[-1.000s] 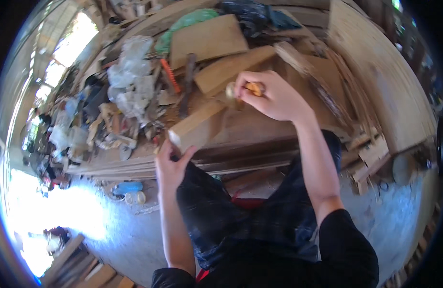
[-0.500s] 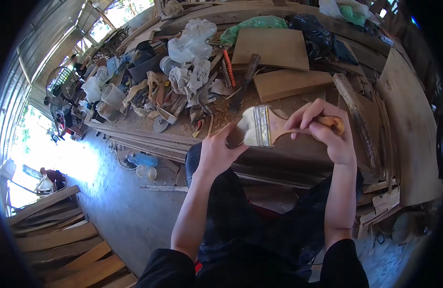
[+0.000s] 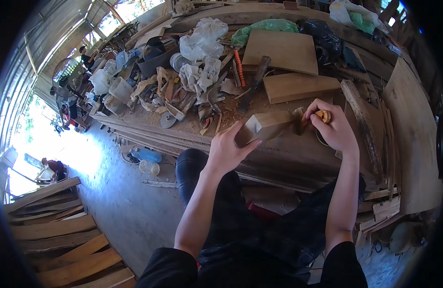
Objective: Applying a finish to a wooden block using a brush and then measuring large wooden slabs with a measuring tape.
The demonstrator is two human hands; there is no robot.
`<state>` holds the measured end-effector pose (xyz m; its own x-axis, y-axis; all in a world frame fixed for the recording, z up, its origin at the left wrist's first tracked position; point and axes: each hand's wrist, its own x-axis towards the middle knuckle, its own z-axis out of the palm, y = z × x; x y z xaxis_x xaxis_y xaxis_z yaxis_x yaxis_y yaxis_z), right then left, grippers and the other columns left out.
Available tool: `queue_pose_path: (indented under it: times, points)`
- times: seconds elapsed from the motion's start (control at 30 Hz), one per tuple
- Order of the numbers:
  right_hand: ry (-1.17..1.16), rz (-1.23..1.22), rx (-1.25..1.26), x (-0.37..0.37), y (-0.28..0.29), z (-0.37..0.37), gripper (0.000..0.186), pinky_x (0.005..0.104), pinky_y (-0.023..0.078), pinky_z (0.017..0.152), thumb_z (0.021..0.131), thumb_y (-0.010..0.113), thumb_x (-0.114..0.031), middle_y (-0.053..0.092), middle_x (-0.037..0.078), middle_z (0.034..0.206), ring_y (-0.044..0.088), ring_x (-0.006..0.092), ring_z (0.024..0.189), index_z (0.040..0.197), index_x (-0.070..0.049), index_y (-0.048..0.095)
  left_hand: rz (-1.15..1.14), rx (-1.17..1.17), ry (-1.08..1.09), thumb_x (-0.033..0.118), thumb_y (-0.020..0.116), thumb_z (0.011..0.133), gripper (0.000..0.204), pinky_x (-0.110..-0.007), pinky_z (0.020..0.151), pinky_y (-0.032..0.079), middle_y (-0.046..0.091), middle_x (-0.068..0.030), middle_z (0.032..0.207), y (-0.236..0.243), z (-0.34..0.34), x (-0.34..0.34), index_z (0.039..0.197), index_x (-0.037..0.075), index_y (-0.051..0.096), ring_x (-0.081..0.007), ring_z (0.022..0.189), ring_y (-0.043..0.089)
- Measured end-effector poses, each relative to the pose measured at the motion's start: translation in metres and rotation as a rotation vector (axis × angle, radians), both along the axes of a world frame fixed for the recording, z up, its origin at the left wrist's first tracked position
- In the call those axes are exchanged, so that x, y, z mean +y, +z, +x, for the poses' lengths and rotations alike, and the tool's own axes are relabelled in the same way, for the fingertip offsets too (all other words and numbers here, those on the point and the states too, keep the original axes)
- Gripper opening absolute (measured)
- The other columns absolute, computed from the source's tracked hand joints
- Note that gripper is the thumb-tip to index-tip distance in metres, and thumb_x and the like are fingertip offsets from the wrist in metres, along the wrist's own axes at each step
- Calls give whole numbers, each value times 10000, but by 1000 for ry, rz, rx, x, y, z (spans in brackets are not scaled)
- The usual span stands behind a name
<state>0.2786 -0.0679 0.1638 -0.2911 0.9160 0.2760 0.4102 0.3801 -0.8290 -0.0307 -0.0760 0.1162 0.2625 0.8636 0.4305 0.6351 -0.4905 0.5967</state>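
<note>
My left hand (image 3: 225,150) grips the near-left end of a pale wooden block (image 3: 274,122), which lies slanting above the bench edge. My right hand (image 3: 335,132) is closed on the orange wooden handle of a paintbrush (image 3: 323,115); its bristle end is turned edge-on beside the block's right end, partly hidden by that end and my fingers. Below my right hand, a round container (image 3: 321,140) with a yellowish rim is mostly hidden.
A cluttered bench (image 3: 183,129) holds boards (image 3: 279,50), plastic bags (image 3: 202,41), an orange coiled item (image 3: 239,67) and scraps. A plywood sheet (image 3: 408,134) leans at right. Planks (image 3: 58,230) lie lower left; co-workers (image 3: 86,60) are at far left, near a bottle (image 3: 147,154) and floor.
Since half a second ago the brush has turned from broadside to edge-on and shifted right, uncovering the block. My left hand has moved slightly right; the view has shifted a little.
</note>
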Motion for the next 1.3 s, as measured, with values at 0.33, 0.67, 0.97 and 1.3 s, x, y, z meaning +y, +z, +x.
queue_pose_path:
  times: [0.33, 0.67, 0.97, 1.3]
  points:
    - [342, 42, 419, -32, 23, -45, 103, 285, 540, 791, 952, 576, -49, 733, 149, 1013, 658, 139, 858, 970, 31, 637, -154, 76, 55, 365, 852, 836, 567, -447, 797, 561, 737, -194, 924, -6, -10, -10, 1215, -5, 649, -398, 889, 724]
    - [285, 32, 522, -11, 10, -15, 110, 321, 590, 819, 983, 541, -53, 737, 174, 1051, 698, 179, 949, 986, 7, 634, -122, 134, 39, 442, 829, 859, 555, -462, 793, 565, 736, -213, 928, 9, -3, -5, 1178, 20, 661, -422, 903, 721]
    - [-48, 47, 63, 4, -7, -2, 72, 308, 511, 784, 990, 563, -45, 708, 92, 921, 647, 141, 838, 973, 2, 616, -96, 145, 43, 489, 797, 890, 582, -467, 734, 563, 726, -214, 826, 18, 15, -3, 1191, 14, 646, -424, 835, 718]
    - [163, 106, 420, -27, 22, -12, 82, 307, 538, 824, 970, 561, -41, 731, 138, 998, 659, 166, 871, 959, 7, 626, -28, 110, 13, 422, 805, 914, 515, -415, 621, 505, 662, -174, 711, 14, 22, 10, 1100, -21, 619, -364, 635, 668]
